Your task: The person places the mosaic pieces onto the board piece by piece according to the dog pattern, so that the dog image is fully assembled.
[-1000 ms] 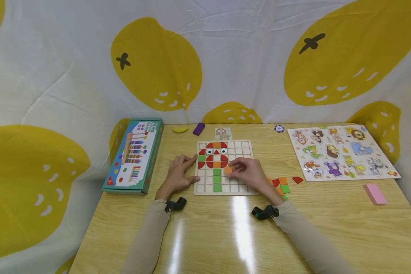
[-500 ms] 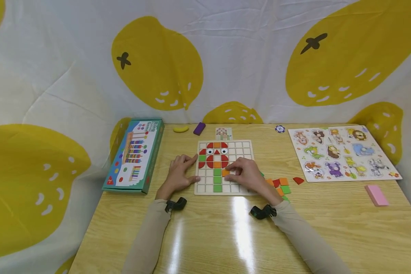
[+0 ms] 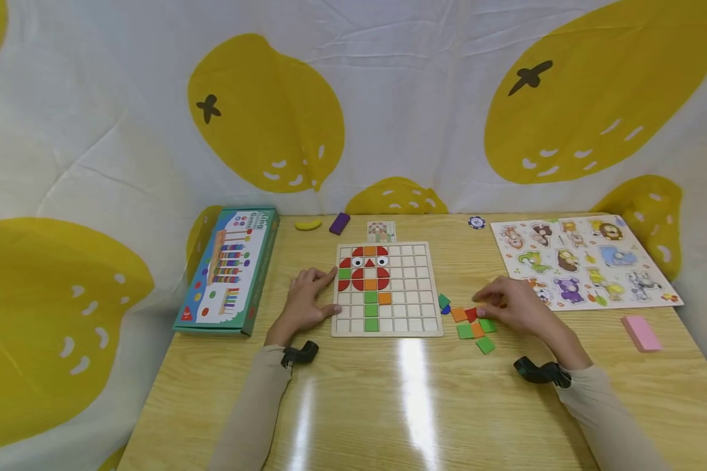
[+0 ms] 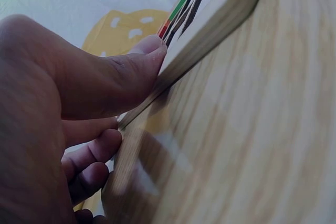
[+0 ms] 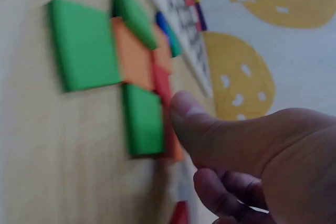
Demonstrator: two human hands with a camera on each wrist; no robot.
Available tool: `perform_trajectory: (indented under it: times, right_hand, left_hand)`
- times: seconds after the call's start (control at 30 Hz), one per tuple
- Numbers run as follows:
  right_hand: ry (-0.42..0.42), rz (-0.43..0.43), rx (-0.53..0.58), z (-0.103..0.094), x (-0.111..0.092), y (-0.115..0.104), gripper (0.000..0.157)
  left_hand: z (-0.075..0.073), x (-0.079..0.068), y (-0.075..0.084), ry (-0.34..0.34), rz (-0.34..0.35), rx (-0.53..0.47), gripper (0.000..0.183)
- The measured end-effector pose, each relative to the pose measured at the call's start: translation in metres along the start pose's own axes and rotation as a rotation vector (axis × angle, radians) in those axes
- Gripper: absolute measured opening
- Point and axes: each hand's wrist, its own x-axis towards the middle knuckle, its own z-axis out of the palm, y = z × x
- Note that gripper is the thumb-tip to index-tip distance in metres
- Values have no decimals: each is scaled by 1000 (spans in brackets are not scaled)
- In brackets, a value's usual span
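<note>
Left hand (image 3: pixel 303 301), fingers spread, touches one pale wooden grid board (image 3: pixel 409 286); right hand (image 3: pixel 512 304), fingers parted, gripping nothing visible, hangs near three bright-green square tiles (image 3: pixel 465 331).

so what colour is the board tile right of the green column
Orange tile, clearest in the head view.
</note>
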Motion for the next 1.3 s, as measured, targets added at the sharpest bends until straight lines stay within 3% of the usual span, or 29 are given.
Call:
perform_trajectory:
  times: [0.2,0.33,0.4,0.53,0.6,0.67,0.73,0.93,1.0,1.3]
  right_hand:
    - [-42,39,39,5,-4,2,9]
    - [7,38,98,3,-1,-3,15]
    - [73,31,194,4,4,-9,16]
    - [207,15,526,17,20,-29,20]
    - [223,15,673,28,29,-42,26]
    - [209,12,731,42,38,-55,31]
    - [181,-2,679,57,47,-68,31]
    - [183,-99,310,92,62,-97,34]
    - [180,-126,250,99,63,-101,36]
    - [184,-148,233,105,62,-102,26]
  left_hand:
    - [0,-2,-1,-13,-16,-9,86]
    - [2,-2,-2,-11,-19,-9,87]
    - [2,-1,-3,-11,-17,-2,87]
    - [1,0,-5,-16,-18,6,87]
    - [1,0,-6,-15,-15,6,86]
    - [1,1,-5,-9,-9,4,86]
    - [1,1,-5,-2,-3,0,86]
    - [1,2,-2,3,1,9,86]
    - [2,2,-2,-1,3,15,86]
    - [0,2,0,-8,-8,19,87]
